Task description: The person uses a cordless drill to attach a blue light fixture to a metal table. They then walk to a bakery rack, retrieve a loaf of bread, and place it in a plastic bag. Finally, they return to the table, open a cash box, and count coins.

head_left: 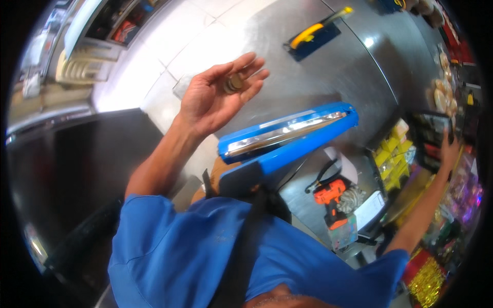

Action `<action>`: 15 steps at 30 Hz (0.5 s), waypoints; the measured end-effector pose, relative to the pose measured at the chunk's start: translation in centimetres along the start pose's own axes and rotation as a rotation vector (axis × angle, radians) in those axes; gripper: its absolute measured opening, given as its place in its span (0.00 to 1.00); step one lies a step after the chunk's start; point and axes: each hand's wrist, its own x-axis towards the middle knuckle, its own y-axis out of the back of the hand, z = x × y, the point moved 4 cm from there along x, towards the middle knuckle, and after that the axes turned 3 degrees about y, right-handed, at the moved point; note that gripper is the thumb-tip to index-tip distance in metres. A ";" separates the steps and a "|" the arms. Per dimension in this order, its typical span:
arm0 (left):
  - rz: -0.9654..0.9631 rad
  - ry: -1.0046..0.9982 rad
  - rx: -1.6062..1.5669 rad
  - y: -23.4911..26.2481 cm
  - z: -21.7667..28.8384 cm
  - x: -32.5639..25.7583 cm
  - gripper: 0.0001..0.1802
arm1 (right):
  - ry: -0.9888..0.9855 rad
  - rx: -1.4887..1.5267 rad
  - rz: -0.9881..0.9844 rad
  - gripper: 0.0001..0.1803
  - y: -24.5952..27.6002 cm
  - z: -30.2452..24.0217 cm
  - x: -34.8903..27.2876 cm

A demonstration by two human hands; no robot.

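Note:
My left hand [224, 95] is raised palm up at the upper middle, fingers stretched out. A few coins [233, 83] rest on it, near the base of the fingers. At the far right my right hand [450, 150] is at the edge of a black-framed panel or case [433, 138]. Its fingers are blurred and seem to lie along that edge. In front of my body, below the left hand, is a long blue tool-like case [303, 154] with a shiny silver strip along its inside.
A yellow-handled trowel-like tool [313, 35] lies on the grey metal surface ahead. Right of the blue case are an orange-and-black power tool [330, 197], a white card [370, 209] and yellow packets [393, 149]. Pale stacked chairs [82, 66] stand at the far left.

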 end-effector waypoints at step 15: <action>-0.363 0.031 -0.214 -4.7 -0.7 -17.2 0.43 | 0.754 1.267 -0.020 0.21 30.5 -37.9 -33.6</action>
